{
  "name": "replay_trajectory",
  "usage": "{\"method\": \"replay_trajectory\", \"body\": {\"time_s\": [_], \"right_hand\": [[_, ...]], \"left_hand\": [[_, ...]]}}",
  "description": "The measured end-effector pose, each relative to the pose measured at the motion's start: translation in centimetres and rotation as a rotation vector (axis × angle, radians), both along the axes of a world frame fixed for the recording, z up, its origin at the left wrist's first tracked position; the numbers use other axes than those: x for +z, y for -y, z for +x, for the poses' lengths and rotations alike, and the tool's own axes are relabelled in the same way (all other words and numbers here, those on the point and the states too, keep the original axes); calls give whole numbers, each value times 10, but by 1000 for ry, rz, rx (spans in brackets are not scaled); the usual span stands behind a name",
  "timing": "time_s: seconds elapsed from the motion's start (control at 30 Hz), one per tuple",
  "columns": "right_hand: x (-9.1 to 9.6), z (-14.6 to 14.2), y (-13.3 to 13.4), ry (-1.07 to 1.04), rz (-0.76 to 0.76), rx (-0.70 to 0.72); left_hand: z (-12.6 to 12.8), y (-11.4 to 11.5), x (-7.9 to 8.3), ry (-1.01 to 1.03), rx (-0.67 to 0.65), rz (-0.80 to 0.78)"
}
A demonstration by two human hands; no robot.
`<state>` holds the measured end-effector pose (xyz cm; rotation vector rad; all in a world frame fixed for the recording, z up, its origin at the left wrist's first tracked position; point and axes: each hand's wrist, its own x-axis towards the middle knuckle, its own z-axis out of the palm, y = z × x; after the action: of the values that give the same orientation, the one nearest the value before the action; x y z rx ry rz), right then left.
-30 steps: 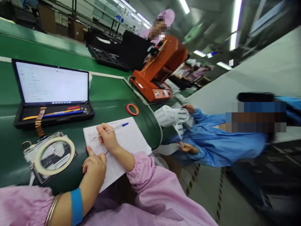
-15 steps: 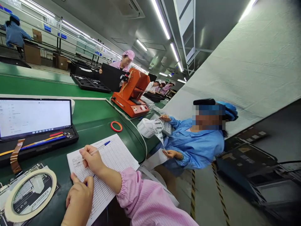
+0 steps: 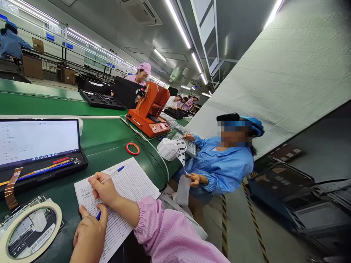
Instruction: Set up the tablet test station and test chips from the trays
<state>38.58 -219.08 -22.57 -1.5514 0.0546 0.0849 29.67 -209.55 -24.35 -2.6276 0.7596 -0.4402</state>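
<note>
Clear-barrelled pen with a blue end [image 3: 113, 174] is in the person's right hand [image 3: 105, 192], over the upper-left part of a white paper sheet printed with a grid [image 3: 134, 182]. Thumb and fingers pinch it low on the barrel; its long axis runs from them up and to the right in the view, blue end outward. The writing tip is hidden, so contact with the paper cannot be told. The left hand [image 3: 90, 233] is just beside the right but farther from the pen, its index finger at the sheet's left edge; something blue shows between its thumb and index finger, though whether they grip it cannot be told. The sheet lies on a dark green bench [image 3: 101, 151], a cream ring-shaped tape roll [image 3: 58, 218] to its left and a small red ring [image 3: 133, 153] near its far edge
</note>
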Motion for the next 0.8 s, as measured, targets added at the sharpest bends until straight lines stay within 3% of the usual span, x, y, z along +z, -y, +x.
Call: {"method": "replay_trajectory", "body": {"time_s": [0.3, 0.5, 0.67, 0.8], "right_hand": [[0, 0, -1, -2, -7, -7], [0, 1, 0, 22, 4, 2], [2, 1, -1, 29, -4, -5], [2, 3, -1, 21, -6, -6]], "left_hand": [[3, -2, -5, -105, -21, -78], [1, 0, 1, -56, -4, -33], [1, 1, 3, -98, 1, -94], [0, 1, 6, -48, 34, -9]]}}
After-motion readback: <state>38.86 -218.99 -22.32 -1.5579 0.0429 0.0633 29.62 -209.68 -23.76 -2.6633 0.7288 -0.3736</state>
